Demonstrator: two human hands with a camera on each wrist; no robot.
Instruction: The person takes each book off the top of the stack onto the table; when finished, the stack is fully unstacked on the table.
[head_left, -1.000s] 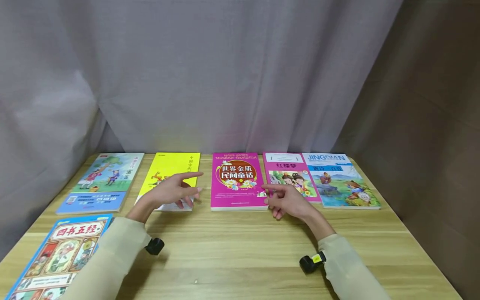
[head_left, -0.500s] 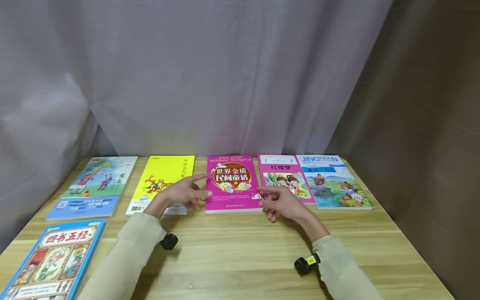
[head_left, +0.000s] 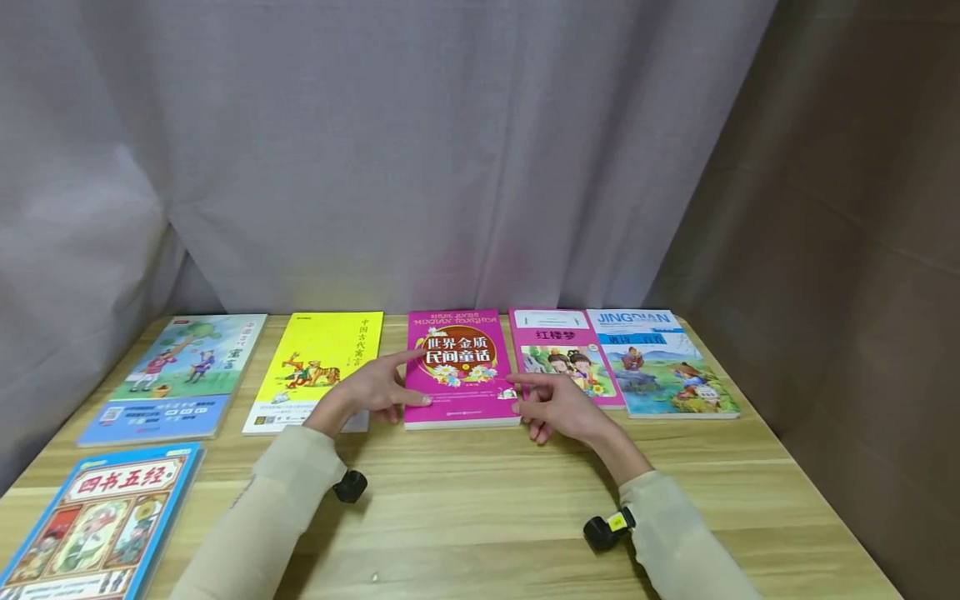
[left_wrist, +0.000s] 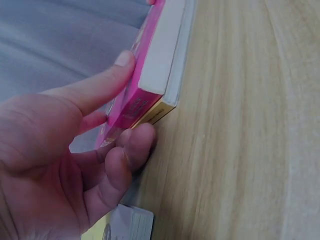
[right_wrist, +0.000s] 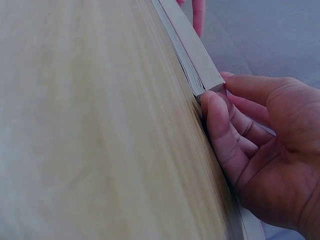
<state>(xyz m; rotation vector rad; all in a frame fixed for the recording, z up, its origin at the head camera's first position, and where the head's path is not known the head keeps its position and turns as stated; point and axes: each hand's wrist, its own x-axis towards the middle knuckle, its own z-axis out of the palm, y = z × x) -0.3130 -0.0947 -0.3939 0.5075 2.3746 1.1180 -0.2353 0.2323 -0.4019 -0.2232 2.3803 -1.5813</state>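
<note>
A magenta storybook (head_left: 461, 407) lies face up at the back middle of the table. In the left wrist view a second book with a yellow spine (left_wrist: 156, 113) lies directly under it. My left hand (head_left: 373, 388) holds the stack's left side, thumb on the magenta cover and curled fingers low against the spines. At the right side my right hand (head_left: 564, 407) grips the near corner, with its thumb (right_wrist: 216, 107) at the page edges and the index finger reaching over the cover.
Left of the stack are a yellow book (head_left: 311, 354) and a green-and-blue book (head_left: 176, 371). Close on the right lie a pink book (head_left: 558, 336) and a light-blue book (head_left: 667, 383). A blue-bordered book (head_left: 97, 525) lies front left. Grey curtain (head_left: 337, 167) hangs behind.
My left hand has moved right, from over the yellow book to the magenta book's left side, and its thumb now lies on the cover. My right hand stays at the right edge. The head view has shifted slightly.
</note>
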